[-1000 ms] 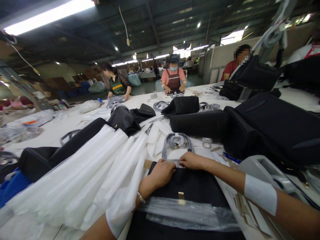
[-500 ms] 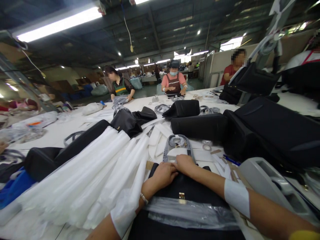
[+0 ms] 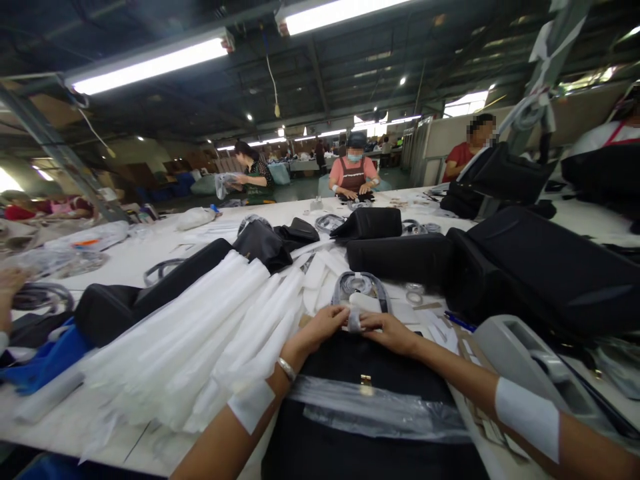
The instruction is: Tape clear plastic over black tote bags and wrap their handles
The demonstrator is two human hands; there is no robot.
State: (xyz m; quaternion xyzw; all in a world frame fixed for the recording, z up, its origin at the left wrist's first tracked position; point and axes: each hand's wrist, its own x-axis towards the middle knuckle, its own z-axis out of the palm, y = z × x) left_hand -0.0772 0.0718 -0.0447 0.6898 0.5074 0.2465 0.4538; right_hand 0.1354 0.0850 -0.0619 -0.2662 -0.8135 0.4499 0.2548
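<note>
A black handbag (image 3: 320, 417) lies in front of me, with a gold clasp (image 3: 366, 381) and a band of clear plastic film (image 3: 380, 413) across its front. At its top edge, a small grey plastic-wrapped loop (image 3: 354, 321) stands between my hands. My left hand (image 3: 325, 325) pinches the loop from the left, fingers closed. From the other side my right hand (image 3: 393, 332) grips it with bent fingers. Just beyond lies a coiled strap (image 3: 357, 285) in grey wrapping.
White foam rolls (image 3: 175, 340) are piled on the left. A grey tape dispenser (image 3: 525, 360) and a blue pen (image 3: 460, 322) lie to the right. Black bags (image 3: 400, 260) lie farther back. A co-worker's hand (image 3: 11, 283) shows at the left edge; other people sit across the table.
My hands, earlier close together over the bag's top edge, have moved slightly apart, and the grey wrapped loop now shows between them. Across the table, a co-worker has lifted a plastic-wrapped item.
</note>
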